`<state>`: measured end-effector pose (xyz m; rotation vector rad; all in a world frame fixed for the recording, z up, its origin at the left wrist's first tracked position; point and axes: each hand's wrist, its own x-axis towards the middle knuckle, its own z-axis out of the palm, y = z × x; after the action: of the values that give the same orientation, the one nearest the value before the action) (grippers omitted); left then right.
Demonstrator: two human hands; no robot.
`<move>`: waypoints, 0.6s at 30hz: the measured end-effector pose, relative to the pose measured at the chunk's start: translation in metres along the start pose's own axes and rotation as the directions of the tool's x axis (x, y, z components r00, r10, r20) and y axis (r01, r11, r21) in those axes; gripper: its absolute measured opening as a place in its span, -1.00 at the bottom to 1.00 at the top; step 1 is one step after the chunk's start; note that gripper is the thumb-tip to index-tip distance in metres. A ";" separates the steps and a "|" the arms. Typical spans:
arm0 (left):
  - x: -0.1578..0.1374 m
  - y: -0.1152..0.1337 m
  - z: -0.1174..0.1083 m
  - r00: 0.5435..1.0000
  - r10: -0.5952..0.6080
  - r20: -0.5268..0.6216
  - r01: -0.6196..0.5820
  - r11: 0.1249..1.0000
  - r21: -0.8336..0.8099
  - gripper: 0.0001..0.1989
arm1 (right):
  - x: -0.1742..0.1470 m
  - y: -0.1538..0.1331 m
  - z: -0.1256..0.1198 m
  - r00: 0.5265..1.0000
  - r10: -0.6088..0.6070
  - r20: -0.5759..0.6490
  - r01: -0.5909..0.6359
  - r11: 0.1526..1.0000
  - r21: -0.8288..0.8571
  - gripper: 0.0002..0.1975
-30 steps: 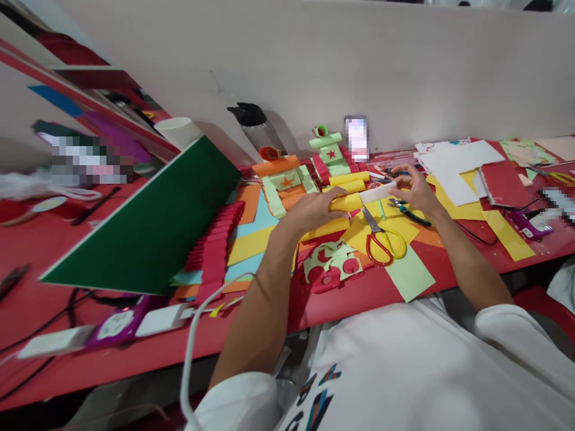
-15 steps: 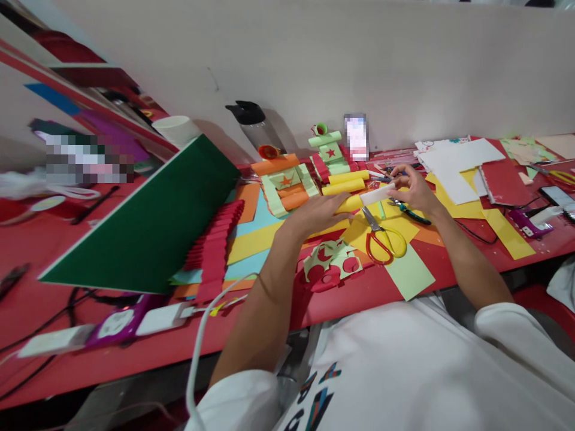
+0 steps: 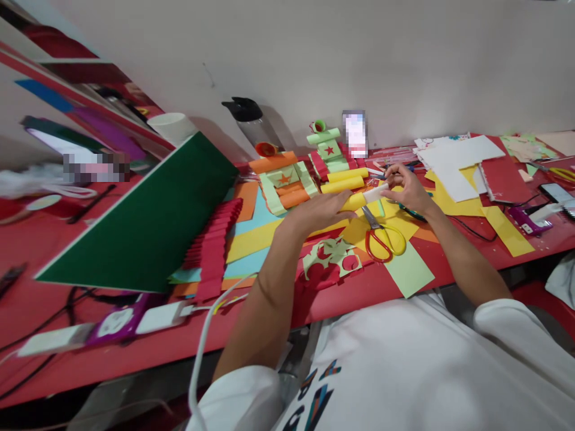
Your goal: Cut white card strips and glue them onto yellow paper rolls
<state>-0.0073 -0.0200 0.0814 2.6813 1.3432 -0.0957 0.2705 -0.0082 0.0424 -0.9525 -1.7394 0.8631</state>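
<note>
A yellow paper roll lies under the fingers of my left hand, which are closed around its near side. From the roll's right end sticks out a white tube, pinched at its far end by the thumb and fingers of my right hand. Just below are scissors with red and yellow handles, resting on yellow paper. Behind the hands lie two more yellow rolls. Pliers with teal handles are partly hidden by my right hand.
To the left leans a green board, beside a red pleated paper strip. Orange and green paper figures, a bottle and a phone stand near the wall. A white cable crosses the table's front edge.
My right hand has shifted slightly left with the white tube, and less of the tube shows outside the yellow roll. My left hand stays on the roll. The view has moved a little.
</note>
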 end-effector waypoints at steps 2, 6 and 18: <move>0.001 0.002 0.000 1.000 0.004 -0.009 -0.004 1.000 0.008 -0.50 | 0.001 -0.002 0.006 1.000 -0.012 0.006 0.012 1.000 0.011 -0.51; 0.005 0.005 0.003 1.000 0.019 -0.009 -0.019 1.000 -0.013 -0.53 | 0.001 -0.005 0.021 0.999 -0.025 0.025 0.025 1.000 0.011 -0.53; 0.006 0.012 -0.001 1.000 0.010 0.000 -0.010 1.000 0.024 -0.57 | 0.001 -0.002 0.037 0.995 0.083 0.052 -0.086 0.995 0.058 -0.57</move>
<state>0.0062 -0.0221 0.0824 2.7070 1.3371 -0.1108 0.2351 -0.0133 0.0331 -0.9777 -1.7159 0.9958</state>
